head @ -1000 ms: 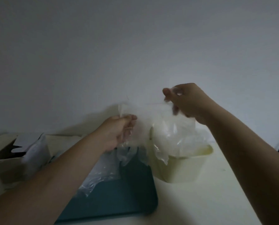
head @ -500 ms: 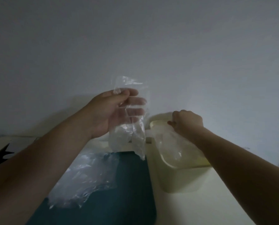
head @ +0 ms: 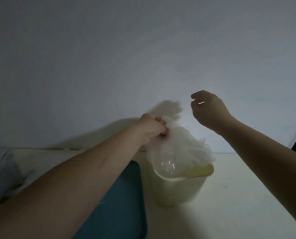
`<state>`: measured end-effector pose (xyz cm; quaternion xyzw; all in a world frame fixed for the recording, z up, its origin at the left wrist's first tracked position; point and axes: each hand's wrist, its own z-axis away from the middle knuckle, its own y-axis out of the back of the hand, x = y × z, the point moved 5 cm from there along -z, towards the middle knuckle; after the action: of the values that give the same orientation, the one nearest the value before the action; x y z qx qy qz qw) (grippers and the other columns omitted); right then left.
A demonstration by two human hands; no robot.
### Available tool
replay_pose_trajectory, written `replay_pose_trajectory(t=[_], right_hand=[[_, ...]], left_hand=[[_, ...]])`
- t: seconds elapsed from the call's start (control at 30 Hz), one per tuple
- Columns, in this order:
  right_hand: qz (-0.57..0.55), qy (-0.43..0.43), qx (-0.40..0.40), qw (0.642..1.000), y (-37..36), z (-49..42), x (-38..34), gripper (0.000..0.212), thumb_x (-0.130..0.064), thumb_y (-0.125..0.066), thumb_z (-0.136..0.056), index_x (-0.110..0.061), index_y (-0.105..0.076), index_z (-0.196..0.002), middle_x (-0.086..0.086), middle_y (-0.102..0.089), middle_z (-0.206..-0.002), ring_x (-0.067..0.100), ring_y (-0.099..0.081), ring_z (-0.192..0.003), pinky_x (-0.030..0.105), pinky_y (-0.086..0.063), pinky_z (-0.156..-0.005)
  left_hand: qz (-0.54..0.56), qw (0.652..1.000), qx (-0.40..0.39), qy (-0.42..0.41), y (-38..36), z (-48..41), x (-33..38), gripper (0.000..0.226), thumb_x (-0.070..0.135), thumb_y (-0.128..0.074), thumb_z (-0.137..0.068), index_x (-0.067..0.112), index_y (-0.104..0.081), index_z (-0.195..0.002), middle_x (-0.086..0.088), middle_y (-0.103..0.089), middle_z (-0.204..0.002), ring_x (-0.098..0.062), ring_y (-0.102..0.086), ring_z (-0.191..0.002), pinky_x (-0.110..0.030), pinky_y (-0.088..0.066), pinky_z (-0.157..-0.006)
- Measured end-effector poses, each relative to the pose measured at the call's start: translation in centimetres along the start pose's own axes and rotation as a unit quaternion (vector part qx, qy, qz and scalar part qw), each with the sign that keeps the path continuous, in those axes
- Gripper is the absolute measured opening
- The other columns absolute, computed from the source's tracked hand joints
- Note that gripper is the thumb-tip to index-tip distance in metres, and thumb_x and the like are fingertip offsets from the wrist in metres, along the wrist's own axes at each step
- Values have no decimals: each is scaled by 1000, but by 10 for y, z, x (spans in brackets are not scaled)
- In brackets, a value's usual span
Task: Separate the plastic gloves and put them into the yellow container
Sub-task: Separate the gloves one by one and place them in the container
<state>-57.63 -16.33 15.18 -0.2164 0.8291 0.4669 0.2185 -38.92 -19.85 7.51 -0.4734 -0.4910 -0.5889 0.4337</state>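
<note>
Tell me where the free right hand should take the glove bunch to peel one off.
Probably the loose end sticking up above the left hand: pinch it from the right, where the right hand hovers empty. The fist chokes the plastic gloves mid-bunch, and the rest hangs into the yellow container.

On table (head: 243, 190): container (head: 178, 190), tray (head: 124, 195) just left of it. Bunched gloves (head: 176, 145) in left hand (head: 150, 129), hanging into container. right hand (head: 210, 109) above, right of gloves, apart.
</note>
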Motion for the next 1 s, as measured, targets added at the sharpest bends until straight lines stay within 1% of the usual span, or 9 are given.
replay_pose_trajectory(t=[0.1,0.17,0.23,0.33,0.4,0.57,0.73,0.87,1.0], right_hand=[[76,67,-168,981,-17,33,-31,46,-36,-63,-99,-18,-60,-142,4,-63,-141,21,-62,-122,26,-46,-99],[138,62,-306,940,-40,60,-41,57,-38,-61,-101,-20,-45,-153,5,-54,-151,23,-56,-132,28,-43,-101],[161,54,-369,914,-62,77,-43,68,-37,-56,-103,-21,-25,-162,8,-48,-157,28,-53,-135,34,-44,-105],[191,45,-384,902,-91,75,-37,83,-49,-49,-104,-23,2,-166,11,-34,-166,34,-41,-147,43,-36,-117],[214,42,-407,887,-110,72,-32,76,-48,-46,-104,-28,-5,-166,8,-34,-166,34,-37,-149,45,-32,-119],[303,72,-439,843,-144,85,-15,45,-32,-49,-103,-17,-53,-146,7,-59,-141,28,-56,-128,46,-44,-112],[393,79,-423,813,-142,97,-17,43,-17,-40,-108,-6,-43,-150,14,-44,-154,30,-46,-140,44,-37,-119],[383,65,-445,806,-120,89,-40,51,-31,-55,-100,-21,-49,-150,5,-54,-146,26,-56,-127,40,-47,-108],[367,55,-395,840,-79,86,-87,52,-14,-52,-98,-11,-47,-150,9,-55,-145,28,-57,-128,39,-49,-105]], left_hand=[[-114,993,19,-33,-4,-4,-5,44,2,-85,-73,10,-67,-112,-10,-69,-107,-23,-68,-88,-36,-64,-67],[-133,989,31,-52,-2,-5,-4,55,15,-87,-69,14,-69,-121,-7,-69,-118,-24,-67,-101,-38,-62,-83],[-132,987,56,-67,6,-6,-2,55,9,-81,-82,15,-64,-135,-7,-63,-134,-27,-61,-120,-42,-57,-100],[-141,981,94,-91,29,-4,-2,57,7,-76,-90,17,-57,-143,-4,-58,-141,-23,-58,-124,-30,-57,-89],[-139,978,119,-101,45,3,-2,52,12,-74,-92,17,-58,-141,-3,-59,-137,-19,-59,-116,-17,-52,-68],[-148,976,122,-104,68,20,-11,45,17,-74,-94,16,-60,-137,-2,-61,-131,-16,-58,-115,-28,-45,-92],[-139,980,111,-85,76,37,-22,42,20,-74,-94,17,-63,-134,-1,-64,-128,-16,-60,-115,-28,-47,-96],[-162,974,108,-112,88,57,-30,26,21,-75,-93,20,-71,-119,6,-69,-114,-10,-65,-107,-21,-49,-83],[-268,951,80,-134,116,83,-44,18,26,-75,-91,27,-74,-108,8,-73,-110,-9,-68,-104,-30,-56,-93]])
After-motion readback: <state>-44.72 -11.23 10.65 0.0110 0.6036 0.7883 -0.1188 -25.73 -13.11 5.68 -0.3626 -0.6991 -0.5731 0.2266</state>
